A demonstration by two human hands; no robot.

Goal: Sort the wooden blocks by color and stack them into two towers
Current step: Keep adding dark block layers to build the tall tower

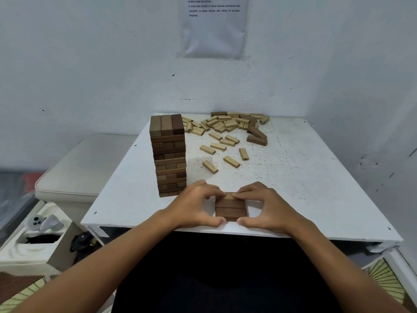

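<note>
A tall tower of dark brown blocks (170,154) stands on the left part of the white table (304,177). Near the front edge lies a flat row of three dark brown blocks (230,207) side by side. My left hand (196,204) grips the row's left side, fingers on its far edge and thumb at its near edge. My right hand (264,204) grips the right side the same way. Loose light-coloured blocks (222,132) lie scattered at the back, with a few dark blocks (257,137) among them.
A white wall rises close behind and to the right of the table, with a printed sheet (213,26) on it. A cushioned seat (83,168) stands to the left, and a white box (38,240) with controllers sits below it.
</note>
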